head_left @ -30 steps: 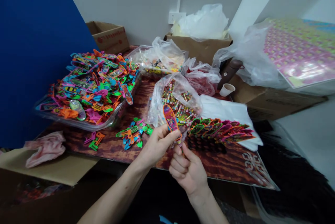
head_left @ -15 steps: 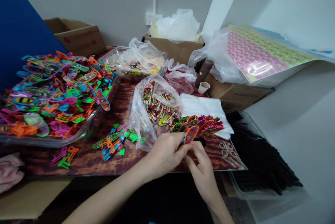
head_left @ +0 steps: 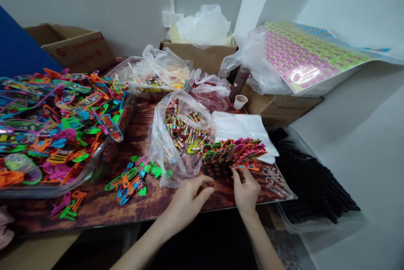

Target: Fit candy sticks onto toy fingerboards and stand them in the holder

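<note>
We look down at two bare hands near the front edge of the dark patterned surface [head_left: 97, 202], working beside a standing row of small toy skateboards [head_left: 235, 148] that rises from a black holder [head_left: 217, 170]. The left hand [head_left: 193, 192] has a loosely curled grip with a gap between thumb and fingers, and we see nothing in it; it is just beside the clear bag [head_left: 158, 148] of small banded pieces [head_left: 189, 133]. The right hand [head_left: 247, 190] has a narrow grip, thumb and forefinger close together at the holder's near edge, just below an orange toy skateboard [head_left: 247, 166] at the front of the row. Whether those fingertips pinch the orange one or only touch near it, we cannot tell (the contact is too small and dark). As we judge it, the chief risk is in that crowding: a knuckle brushing the neighbours could tip several over, since they lean closely together. If the orange one is not firmly seated, letting go might leave it to drop forward onto the surface. A push on the holder could slide it into the white plastic sheets [head_left: 241, 124] behind, or towards the clear hooks [head_left: 275, 181] by the right corner. The left wrist, swinging outward, might catch the bag's slack film and spill pieces among the loose skateboards [head_left: 128, 181] on its left.
</note>
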